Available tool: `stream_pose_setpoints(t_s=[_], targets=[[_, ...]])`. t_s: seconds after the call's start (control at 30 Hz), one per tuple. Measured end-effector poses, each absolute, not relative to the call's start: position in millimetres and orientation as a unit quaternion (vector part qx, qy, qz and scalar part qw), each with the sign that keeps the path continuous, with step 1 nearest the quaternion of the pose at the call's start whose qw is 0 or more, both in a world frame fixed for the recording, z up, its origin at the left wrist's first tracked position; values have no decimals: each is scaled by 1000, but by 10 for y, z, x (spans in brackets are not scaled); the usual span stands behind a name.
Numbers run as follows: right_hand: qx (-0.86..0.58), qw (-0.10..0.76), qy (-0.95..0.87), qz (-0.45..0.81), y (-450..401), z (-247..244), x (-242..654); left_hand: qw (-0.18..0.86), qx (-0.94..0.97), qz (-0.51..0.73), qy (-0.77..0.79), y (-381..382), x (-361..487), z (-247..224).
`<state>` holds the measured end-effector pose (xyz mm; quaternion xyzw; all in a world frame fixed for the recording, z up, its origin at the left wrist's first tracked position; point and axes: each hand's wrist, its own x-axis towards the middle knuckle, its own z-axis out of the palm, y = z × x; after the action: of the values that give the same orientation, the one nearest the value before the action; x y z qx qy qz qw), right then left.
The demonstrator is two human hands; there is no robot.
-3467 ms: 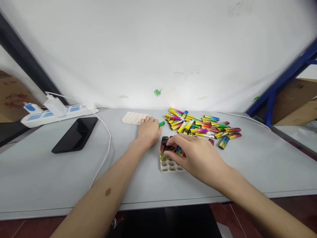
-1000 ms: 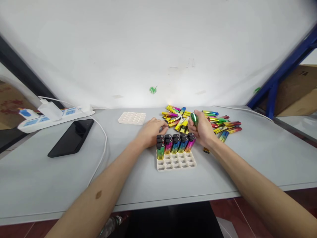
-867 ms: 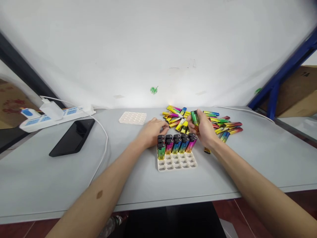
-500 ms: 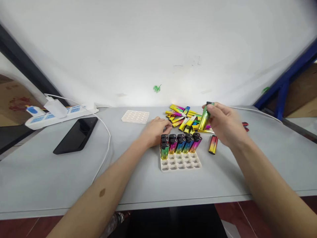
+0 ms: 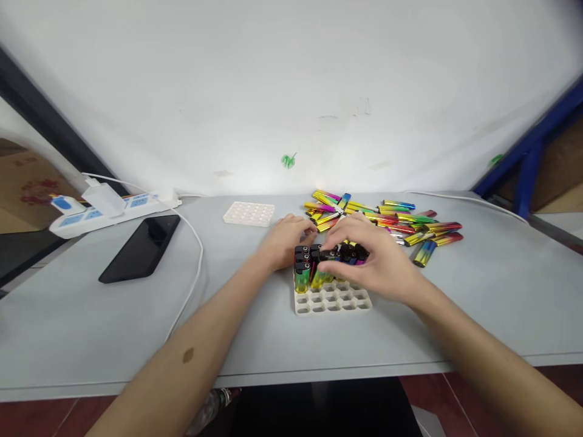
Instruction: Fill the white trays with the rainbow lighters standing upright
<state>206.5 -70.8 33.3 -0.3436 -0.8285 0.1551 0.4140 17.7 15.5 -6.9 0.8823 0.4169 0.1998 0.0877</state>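
My right hand [image 5: 364,252] pinches a lighter [image 5: 317,279] with a black top and a shiny green-to-yellow body, between thumb and fingers. The lighter tilts over the white holed tray [image 5: 334,314], beside another green-and-yellow lighter [image 5: 302,280] standing in the left column. Several more black-topped lighters stand upright in the back rows, partly covered by my right hand. Around the tray's back left corner, my left hand [image 5: 289,240] is curled; the standing lighters hide where its fingertips touch.
Behind and to the right lies a loose pile of shiny coloured lighters [image 5: 405,221]. A second white holed tray [image 5: 249,214] sits at the back. On the left are a black phone [image 5: 139,249], a white cable [image 5: 199,267] and a power strip [image 5: 136,203]. A wall stands behind.
My right hand has come left and down from above the pile to the tray, carrying the green-and-yellow lighter. The left hand has stayed by the tray's back left corner.
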Motion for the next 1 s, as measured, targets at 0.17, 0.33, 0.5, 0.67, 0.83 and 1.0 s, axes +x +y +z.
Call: stream_pose_setpoints(t_s=[0.17, 0.33, 0.5, 0.67, 0.83, 1.0], targets=[[-319, 404, -852, 94, -734, 313, 2023, 82, 885, 191, 417, 142, 183, -45], [-304, 411, -851, 118, -719, 295, 2048, 85, 883, 188, 421, 159, 183, -57], [-296, 407, -856, 122, -734, 313, 2037, 88, 884, 184, 420, 151, 182, -51], [-320, 436, -826, 161, -704, 345, 2068, 84, 884, 188, 419, 154, 181, -69], [-479, 482, -719, 143, -532, 353, 2249, 68, 887, 197, 412, 188, 175, -121], [-602, 379, -697, 93, -321, 262, 2472, 74, 887, 192, 414, 185, 160, -114]])
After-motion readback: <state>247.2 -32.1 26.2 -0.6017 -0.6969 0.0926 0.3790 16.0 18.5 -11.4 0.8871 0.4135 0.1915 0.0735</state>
